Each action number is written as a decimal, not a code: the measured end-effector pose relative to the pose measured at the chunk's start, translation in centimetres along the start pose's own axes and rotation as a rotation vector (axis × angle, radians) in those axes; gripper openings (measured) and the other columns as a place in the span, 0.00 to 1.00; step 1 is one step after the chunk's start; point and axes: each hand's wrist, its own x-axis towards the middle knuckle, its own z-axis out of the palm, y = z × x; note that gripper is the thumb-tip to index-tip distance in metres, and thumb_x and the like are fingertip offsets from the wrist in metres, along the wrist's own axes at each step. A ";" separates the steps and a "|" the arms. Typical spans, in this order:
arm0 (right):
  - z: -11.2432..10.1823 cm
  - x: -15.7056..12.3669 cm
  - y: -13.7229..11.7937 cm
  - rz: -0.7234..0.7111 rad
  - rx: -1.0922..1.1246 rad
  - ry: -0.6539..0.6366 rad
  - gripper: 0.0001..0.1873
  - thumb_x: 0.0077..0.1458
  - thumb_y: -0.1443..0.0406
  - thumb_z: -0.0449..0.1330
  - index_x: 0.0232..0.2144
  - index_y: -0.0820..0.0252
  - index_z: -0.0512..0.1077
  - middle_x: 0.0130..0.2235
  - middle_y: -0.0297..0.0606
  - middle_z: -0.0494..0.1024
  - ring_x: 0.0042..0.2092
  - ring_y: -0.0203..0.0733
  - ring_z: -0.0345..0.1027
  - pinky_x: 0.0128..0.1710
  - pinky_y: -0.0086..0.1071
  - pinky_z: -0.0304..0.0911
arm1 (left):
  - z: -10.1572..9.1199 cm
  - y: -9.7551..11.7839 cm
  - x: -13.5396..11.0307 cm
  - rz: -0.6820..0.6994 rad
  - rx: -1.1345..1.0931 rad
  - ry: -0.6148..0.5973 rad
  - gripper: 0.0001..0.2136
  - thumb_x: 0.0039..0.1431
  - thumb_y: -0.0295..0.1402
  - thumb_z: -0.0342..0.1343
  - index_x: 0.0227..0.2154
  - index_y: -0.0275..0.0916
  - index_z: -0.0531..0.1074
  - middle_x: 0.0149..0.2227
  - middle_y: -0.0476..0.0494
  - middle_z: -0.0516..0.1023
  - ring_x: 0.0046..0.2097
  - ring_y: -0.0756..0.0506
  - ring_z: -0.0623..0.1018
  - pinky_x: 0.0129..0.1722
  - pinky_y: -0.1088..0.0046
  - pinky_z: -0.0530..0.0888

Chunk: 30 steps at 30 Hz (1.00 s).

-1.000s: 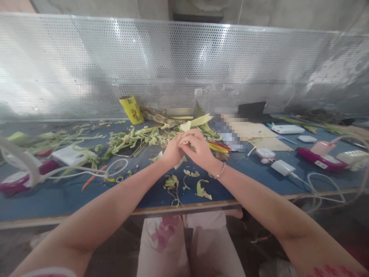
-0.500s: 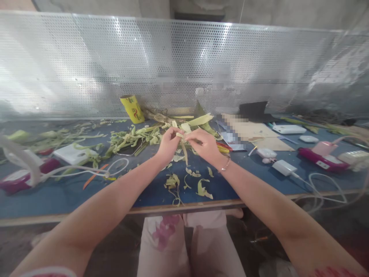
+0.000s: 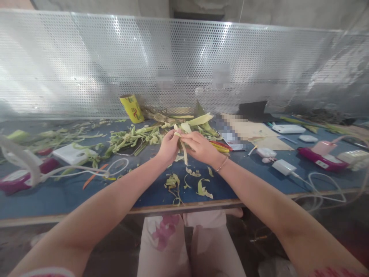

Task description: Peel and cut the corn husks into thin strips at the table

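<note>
Both of my hands meet over the middle of the blue table. Between them is a pale green leaf strip (image 3: 183,152), whose loose end hangs down toward the tabletop. My left hand (image 3: 169,146) is closed on the strip, thumb and fingers pinched near its upper part. My right hand (image 3: 201,147), with a bracelet at the wrist, has its fingertips pressed on the same strip from the right. Just behind the hands lies a broad pale green leaf (image 3: 200,120). A heap of knotted green strips (image 3: 135,138) is to the left. Small leaf scraps (image 3: 204,189) are scattered in front.
A yellow tube (image 3: 132,109) stands behind the heap. Yellow-and-red-handled tools (image 3: 220,146) lie right of my hands. Farther right are brown cardboard (image 3: 259,130), a white charger (image 3: 284,167) with cable and a purple power strip (image 3: 323,159). A perforated metal panel (image 3: 184,54) closes off the back.
My right hand's fingers have extended and now lie flatter along the strip. My left hand has shifted slightly right and turned, and the strip's hanging end has moved a little.
</note>
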 end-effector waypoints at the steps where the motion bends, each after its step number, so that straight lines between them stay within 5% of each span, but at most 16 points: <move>1: 0.0 0.0 -0.1 0.013 0.012 0.014 0.15 0.58 0.64 0.52 0.47 0.56 0.69 0.46 0.43 0.72 0.50 0.44 0.64 0.52 0.44 0.61 | -0.1 -0.1 0.0 0.005 0.010 -0.004 0.12 0.52 0.40 0.57 0.24 0.38 0.63 0.19 0.55 0.62 0.20 0.56 0.64 0.20 0.79 0.62; 6: 0.1 0.1 -0.8 0.195 0.137 0.175 0.08 0.57 0.62 0.54 0.36 0.54 0.72 0.40 0.39 0.75 0.45 0.42 0.67 0.49 0.40 0.62 | -0.5 -1.0 0.4 0.119 0.043 -0.039 0.13 0.49 0.43 0.58 0.24 0.37 0.65 0.21 0.53 0.65 0.24 0.55 0.65 0.25 0.78 0.64; 13: 0.2 0.7 -1.4 0.631 0.454 0.295 0.11 0.53 0.56 0.57 0.28 0.57 0.70 0.28 0.34 0.74 0.31 0.39 0.68 0.34 0.34 0.63 | -0.9 -1.9 0.5 0.159 0.196 -0.039 0.13 0.51 0.44 0.56 0.25 0.39 0.66 0.21 0.52 0.66 0.24 0.54 0.66 0.25 0.78 0.64; 22: 1.1 1.1 -0.9 0.892 0.728 0.394 0.15 0.43 0.54 0.63 0.25 0.59 0.67 0.24 0.32 0.71 0.27 0.35 0.65 0.28 0.30 0.61 | -1.1 -1.9 0.7 0.243 0.321 -0.095 0.11 0.49 0.41 0.57 0.27 0.38 0.69 0.28 0.49 0.72 0.29 0.52 0.70 0.31 0.76 0.68; 30: 2.1 0.4 -0.1 0.921 0.598 0.427 0.14 0.46 0.55 0.60 0.22 0.60 0.65 0.22 0.30 0.67 0.25 0.32 0.59 0.26 0.28 0.57 | -1.2 -1.5 0.7 0.172 0.374 -0.060 0.04 0.44 0.30 0.59 0.24 0.36 0.71 0.25 0.50 0.72 0.28 0.52 0.70 0.30 0.76 0.67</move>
